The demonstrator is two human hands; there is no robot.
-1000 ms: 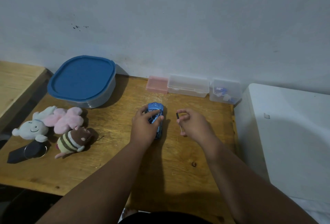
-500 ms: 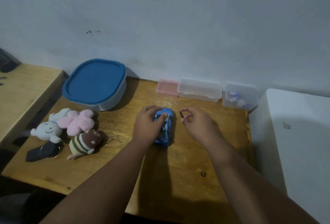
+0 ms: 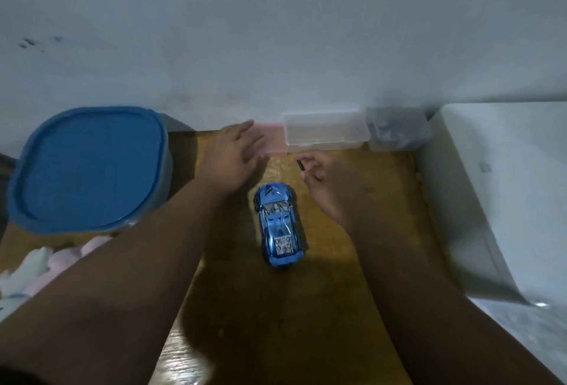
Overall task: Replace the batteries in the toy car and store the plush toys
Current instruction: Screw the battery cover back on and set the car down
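From the head view, the left hand [image 3: 237, 156] reaches forward, fingers spread and empty, over the pink box [image 3: 274, 142] by the wall. The right hand [image 3: 329, 183] pinches a small dark tool [image 3: 300, 166], apparently a screwdriver. The toy car [image 3: 279, 226] sits on its wheels on the wooden worktop [image 3: 337, 308], let go, between both forearms. This looks like the battery step, probably fetching cells or stowing the tool; next the pink box needs opening. Plush toys [image 3: 33, 271] lie blurred at far left beside the blue-lidded tub [image 3: 89, 166]. Bare grey wall behind.
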